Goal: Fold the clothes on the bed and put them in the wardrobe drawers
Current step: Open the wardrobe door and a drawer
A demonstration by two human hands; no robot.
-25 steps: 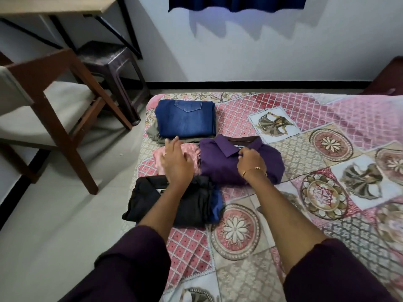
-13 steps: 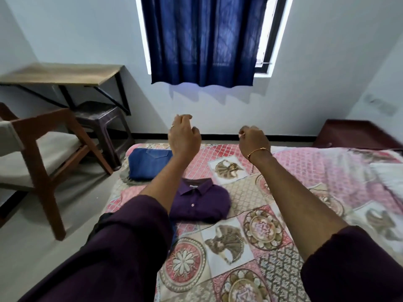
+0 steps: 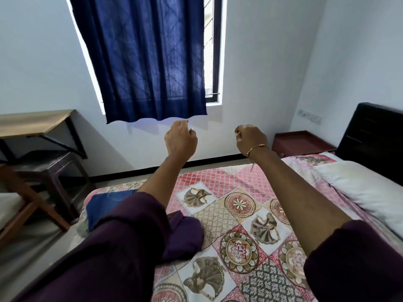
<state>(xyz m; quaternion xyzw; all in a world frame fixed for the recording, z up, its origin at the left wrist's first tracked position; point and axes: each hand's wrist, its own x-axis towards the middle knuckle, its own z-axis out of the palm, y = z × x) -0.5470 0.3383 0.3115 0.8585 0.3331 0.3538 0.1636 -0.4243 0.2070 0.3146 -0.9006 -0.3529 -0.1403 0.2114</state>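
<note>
Since lifting off the folded purple shirt (image 3: 183,234) 1 s ago | my left hand (image 3: 180,139) and right hand (image 3: 250,138) hover above it, loosely curled, holding nothing | folding looks finished; drawers next.

No writing, label, brand, number or sign can be read anywhere in the head view.
</note>
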